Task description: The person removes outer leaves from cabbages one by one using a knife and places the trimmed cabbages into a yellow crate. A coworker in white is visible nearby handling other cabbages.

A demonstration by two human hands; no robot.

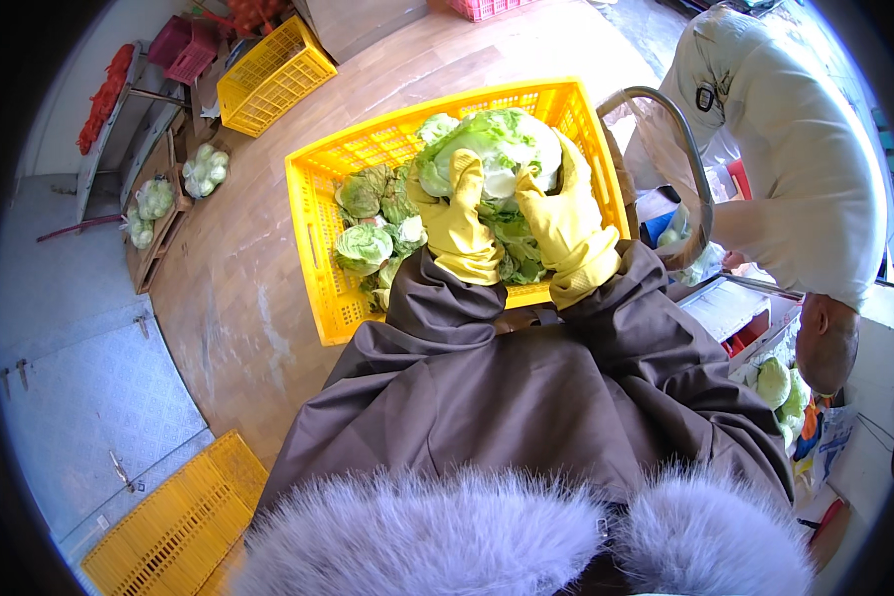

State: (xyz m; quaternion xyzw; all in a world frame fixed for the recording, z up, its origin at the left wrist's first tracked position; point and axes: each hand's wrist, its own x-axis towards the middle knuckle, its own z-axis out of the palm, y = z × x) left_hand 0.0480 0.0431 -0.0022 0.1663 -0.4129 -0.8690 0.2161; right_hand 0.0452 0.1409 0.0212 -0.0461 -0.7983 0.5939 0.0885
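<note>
Before me stands a yellow plastic crate (pixel 314 246) with several heads of lettuce in it. A large pale green lettuce head (pixel 506 145) is held between my two hands, both in yellow rubber gloves. My left hand (pixel 458 220) grips its left side, thumb on top; my right hand (pixel 566 220) holds its right side. Smaller lettuce heads (pixel 363 249) lie in the crate's left half, some with browned outer leaves. More loose leaves (pixel 518 246) show below the held head, between my wrists. The undersides of my fingers are partly hidden.
Another person (pixel 782 156) bends over at the right, close to a curved metal handle (pixel 704 179). A second yellow crate (pixel 276 78) is at the upper left, near bagged vegetables (pixel 205 171) on the wood-look floor. A further yellow crate (pixel 186 521) lies lower left.
</note>
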